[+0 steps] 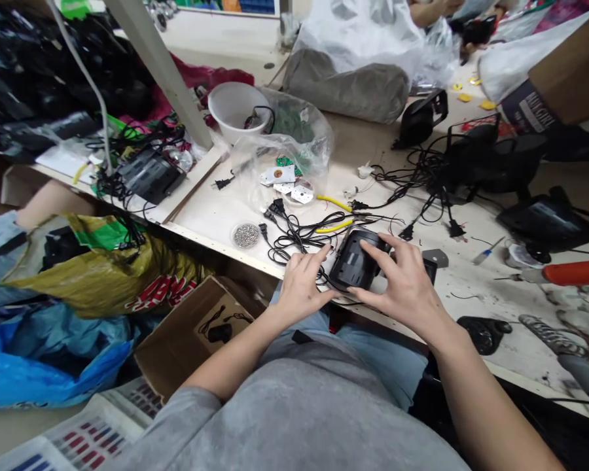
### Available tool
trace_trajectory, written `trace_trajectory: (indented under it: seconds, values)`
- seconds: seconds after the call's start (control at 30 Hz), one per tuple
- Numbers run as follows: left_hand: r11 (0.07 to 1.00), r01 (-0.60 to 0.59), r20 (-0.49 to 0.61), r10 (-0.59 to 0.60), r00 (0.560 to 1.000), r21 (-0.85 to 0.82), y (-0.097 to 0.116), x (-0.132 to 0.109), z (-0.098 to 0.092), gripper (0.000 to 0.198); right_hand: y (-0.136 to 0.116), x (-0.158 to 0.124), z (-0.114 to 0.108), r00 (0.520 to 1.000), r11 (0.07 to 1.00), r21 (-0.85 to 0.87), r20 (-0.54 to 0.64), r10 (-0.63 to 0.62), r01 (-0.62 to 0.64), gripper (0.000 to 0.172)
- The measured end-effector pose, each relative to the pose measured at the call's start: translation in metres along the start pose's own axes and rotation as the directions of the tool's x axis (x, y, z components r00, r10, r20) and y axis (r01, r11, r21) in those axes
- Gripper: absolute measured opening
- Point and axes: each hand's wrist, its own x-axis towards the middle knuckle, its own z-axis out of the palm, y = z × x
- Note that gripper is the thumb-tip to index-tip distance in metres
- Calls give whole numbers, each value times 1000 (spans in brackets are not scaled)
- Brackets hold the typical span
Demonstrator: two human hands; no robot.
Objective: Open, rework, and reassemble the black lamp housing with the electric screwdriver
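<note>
Black housing [354,261] lies at the bench's [203,219] near edge, in front of the person. Right hand [405,281]: fingers spread over it, thumb at its near end, grasping. Left hand [302,282]: fingers loosely bent just beside its left side; whether they grip it, cannot tell from this view. Black cables [294,234] beyond left hand; dish of screws [246,235] farther left.

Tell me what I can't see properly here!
Head view:
Black casing: underside hidden by its own body.
Metal bits in the round dish: too small to tell apart.
Upper cardboard box: cut off by the right edge.
Yellow bag: lettering distorted by folds.
</note>
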Motion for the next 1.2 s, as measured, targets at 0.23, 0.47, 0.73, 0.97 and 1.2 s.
trace_trajectory:
  seconds: [0.23,0.47,0.73,0.97,1.2]
  values:
    - [1000,8,-5,-8,1000,16,3,6,6,93,3,1,2,1000,1000,11,23,0,0,78]
    - [999,47,29,-48,998,18,3,6,7,94,7,0,4,999,999,11,22,33,-33,77]
    - [999,48,21,-48,999,11,4,7,7,90,11,3,-4,999,1000,-3,33,27,-27,75]
    - [999,47,30,-47,998,15,5,9,8,89,15,3,1,997,998,-27,49,51,-50,75]
    - [995,97,95,-97,991,5,10,11,4,86,14,5,4,993,995,-52,66,94,-90,74]
